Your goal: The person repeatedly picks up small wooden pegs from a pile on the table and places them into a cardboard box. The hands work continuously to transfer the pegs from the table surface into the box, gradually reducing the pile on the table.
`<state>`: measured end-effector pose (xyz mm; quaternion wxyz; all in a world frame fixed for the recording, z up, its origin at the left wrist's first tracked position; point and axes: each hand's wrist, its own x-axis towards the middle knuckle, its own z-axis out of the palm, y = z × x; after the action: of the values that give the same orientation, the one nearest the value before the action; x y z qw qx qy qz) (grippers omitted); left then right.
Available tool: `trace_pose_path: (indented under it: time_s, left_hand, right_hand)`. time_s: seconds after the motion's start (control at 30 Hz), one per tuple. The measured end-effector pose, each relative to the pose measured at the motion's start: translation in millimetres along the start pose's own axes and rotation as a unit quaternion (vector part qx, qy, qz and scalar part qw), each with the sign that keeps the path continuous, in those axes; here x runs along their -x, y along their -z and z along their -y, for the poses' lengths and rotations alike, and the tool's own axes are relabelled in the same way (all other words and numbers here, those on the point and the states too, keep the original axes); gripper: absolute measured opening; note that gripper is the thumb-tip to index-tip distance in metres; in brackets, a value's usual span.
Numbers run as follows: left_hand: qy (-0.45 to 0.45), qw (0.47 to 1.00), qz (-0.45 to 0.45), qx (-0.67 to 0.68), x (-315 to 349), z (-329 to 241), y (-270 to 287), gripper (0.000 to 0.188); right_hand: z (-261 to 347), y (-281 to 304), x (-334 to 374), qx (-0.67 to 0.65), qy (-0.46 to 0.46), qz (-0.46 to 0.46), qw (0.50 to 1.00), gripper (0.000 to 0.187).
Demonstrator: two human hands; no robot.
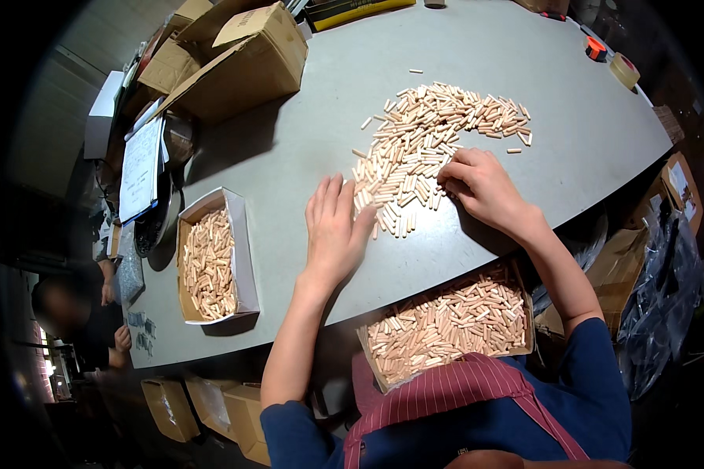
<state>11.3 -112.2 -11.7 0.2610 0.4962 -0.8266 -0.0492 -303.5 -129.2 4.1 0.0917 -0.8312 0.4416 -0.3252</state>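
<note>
A loose heap of short wooden dowel pins (422,125) spreads over the grey table, curving toward the right at its far end. My left hand (335,230) lies on the table at the heap's left edge, fingers stretched out and thumb against the nearest pins. On the heap's right side, my right hand (481,186) has its fingers curled down at the pins; whether a pin is between the fingertips is hidden. A cardboard box (529,309) full of the same pins sits at my lap, below the table's edge. To the left stands a smaller white box (246,258), also filled with pins.
A large open carton (250,70) stands at the far left, beside a clipboard with papers (141,168). Tape rolls (624,70) lie at the far right edge. Cartons and clear plastic (657,305) are on my right. Another person (74,313) is at the left.
</note>
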Motion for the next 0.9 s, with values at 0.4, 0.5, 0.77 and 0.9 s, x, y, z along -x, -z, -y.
trace_pose_path:
  time_s: [0.4, 0.5, 0.77, 0.9]
  left_hand:
    - [-0.095, 0.990, -0.073, 0.071, 29.0, -61.0, 15.8, 0.025]
    - [-0.113, 0.985, -0.064, 0.114, 39.1, -74.0, 14.2, 0.014]
    - [0.117, 0.968, -0.189, 0.115, 60.4, -27.6, 74.2, 0.019]
    - [0.200, 0.926, -0.265, -0.180, 79.0, 39.9, 125.6, 0.031]
  right_hand:
    - [67.9, -5.2, 29.4, -0.056, 0.099, -0.016, 0.993, 0.026]
    - [85.2, -9.1, 35.9, -0.109, 0.132, -0.009, 0.985, 0.034]
    - [83.6, -5.9, 46.5, -0.069, 0.066, 0.009, 0.995, 0.054]
    - [75.0, -16.1, 60.3, 0.070, 0.027, 0.121, 0.990, 0.077]
